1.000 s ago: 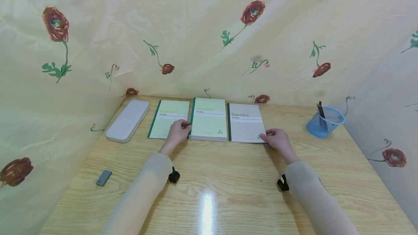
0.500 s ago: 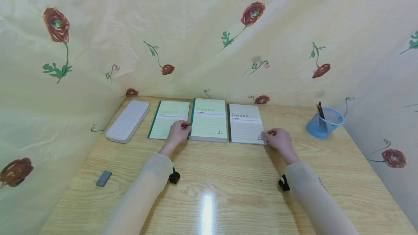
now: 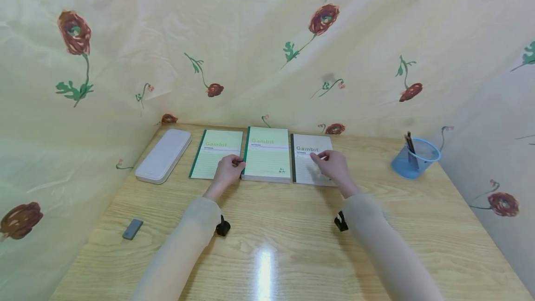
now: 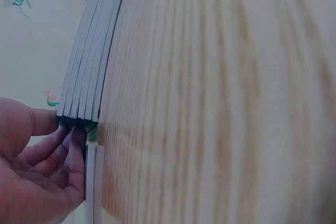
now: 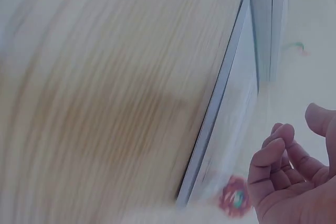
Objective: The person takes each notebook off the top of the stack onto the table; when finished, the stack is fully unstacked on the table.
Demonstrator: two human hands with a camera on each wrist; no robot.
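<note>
Three groups of Gambit notebooks lie in a row in the head view. My left hand is at the left edge of the middle stack of notebooks. In the left wrist view its thumb touches the top cover's edge, with curled fingers against the green spine side of the stack. Partly under that hand lies the left green notebook. Above the grey notebook hovers my right hand, holding nothing. The right wrist view shows its thumb apart from loosely bent fingers, clear of the grey notebook's edge.
A white case lies at the back left of the wooden table. Nearer stands a small grey block. A blue mesh pen holder with pencils is at the right. Flowered cloth hangs behind.
My right hand has let go of the grey notebook's lower right corner and moved left, up over its cover. The left hand stays at the middle stack.
</note>
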